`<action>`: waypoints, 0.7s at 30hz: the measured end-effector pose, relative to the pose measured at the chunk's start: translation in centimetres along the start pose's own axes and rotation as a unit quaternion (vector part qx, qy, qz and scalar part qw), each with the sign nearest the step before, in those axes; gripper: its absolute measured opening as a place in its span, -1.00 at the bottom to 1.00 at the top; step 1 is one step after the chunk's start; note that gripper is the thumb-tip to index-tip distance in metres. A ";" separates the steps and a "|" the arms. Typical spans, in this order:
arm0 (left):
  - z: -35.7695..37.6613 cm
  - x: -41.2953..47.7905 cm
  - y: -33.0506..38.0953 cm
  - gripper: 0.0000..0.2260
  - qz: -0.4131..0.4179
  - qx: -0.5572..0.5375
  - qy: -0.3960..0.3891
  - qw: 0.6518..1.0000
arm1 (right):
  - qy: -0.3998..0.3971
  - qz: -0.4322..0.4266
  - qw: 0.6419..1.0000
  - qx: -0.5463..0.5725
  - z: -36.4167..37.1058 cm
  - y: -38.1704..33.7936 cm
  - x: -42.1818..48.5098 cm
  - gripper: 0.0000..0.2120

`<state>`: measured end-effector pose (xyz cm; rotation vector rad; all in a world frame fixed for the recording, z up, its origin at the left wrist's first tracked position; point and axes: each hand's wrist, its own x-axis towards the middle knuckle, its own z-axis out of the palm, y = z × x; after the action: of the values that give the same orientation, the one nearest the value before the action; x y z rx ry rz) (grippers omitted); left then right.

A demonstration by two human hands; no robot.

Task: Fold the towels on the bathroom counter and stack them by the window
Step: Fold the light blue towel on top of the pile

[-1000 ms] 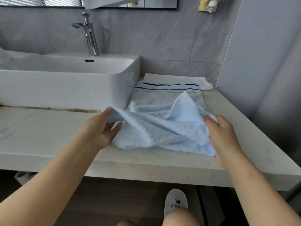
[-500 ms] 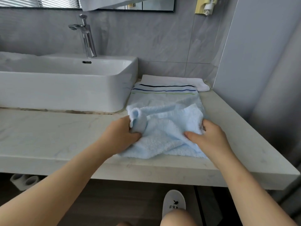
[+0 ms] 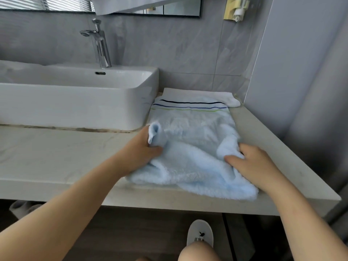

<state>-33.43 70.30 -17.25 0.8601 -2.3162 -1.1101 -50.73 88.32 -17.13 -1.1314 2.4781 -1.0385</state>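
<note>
- From my feed, the sink sits at the left on the counter, with the tap behind the basin.
- The left hand is closed round a bunched corner of the blue towel; that corner pokes up above the fingers.
- The blue towel lies rumpled on the counter just right of the sink, its near edge at the counter's front lip and its far part over a striped towel.
- The striped towel lies flat, stripes toward the wall, overlapping a white towel that lies against the wall.
- The right hand pinches a fold at the blue towel's right edge, thumb on top and fingers curled behind the fold.
- Below the counter I see a white slipper on the floor.
</note>
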 end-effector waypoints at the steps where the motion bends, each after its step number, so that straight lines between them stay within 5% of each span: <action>1: -0.1 0.0 -0.3 -0.75 0.003 0.050 0.024 0.998 | -0.005 0.004 1.000 -0.017 -0.3 0.1 0.0 -0.82; 6: -1.7 0.3 0.3 -0.76 -0.047 -0.099 -0.022 0.994 | -0.026 0.037 0.998 0.054 -1.7 0.3 1.3 -0.80; 8: -1.9 0.5 0.7 -0.75 -0.075 -0.173 -0.005 0.982 | -0.004 0.054 0.996 0.073 -1.5 0.2 2.0 -0.65; 10: -1.7 0.8 1.2 -0.85 -0.069 -0.254 0.009 0.965 | 0.003 0.037 0.999 0.039 -1.1 0.5 2.8 -0.47; 12: -1.6 1.2 1.5 -0.85 -0.054 -0.307 0.030 0.950 | 0.002 -0.002 0.999 0.034 -0.8 0.7 3.4 -0.52; 17: -2.0 2.7 2.2 -0.75 -0.010 -0.330 0.075 0.941 | 0.113 -0.068 0.985 0.115 -2.3 0.4 4.9 -0.62; 21: -2.3 5.5 2.4 -0.78 -0.009 -0.315 0.106 0.943 | 0.197 -0.036 0.958 0.204 -3.6 -0.4 7.0 -0.63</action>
<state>-36.86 66.45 -13.33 0.6998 -1.6207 -1.5537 -56.89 84.88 -13.70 -0.9599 2.3305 -1.8497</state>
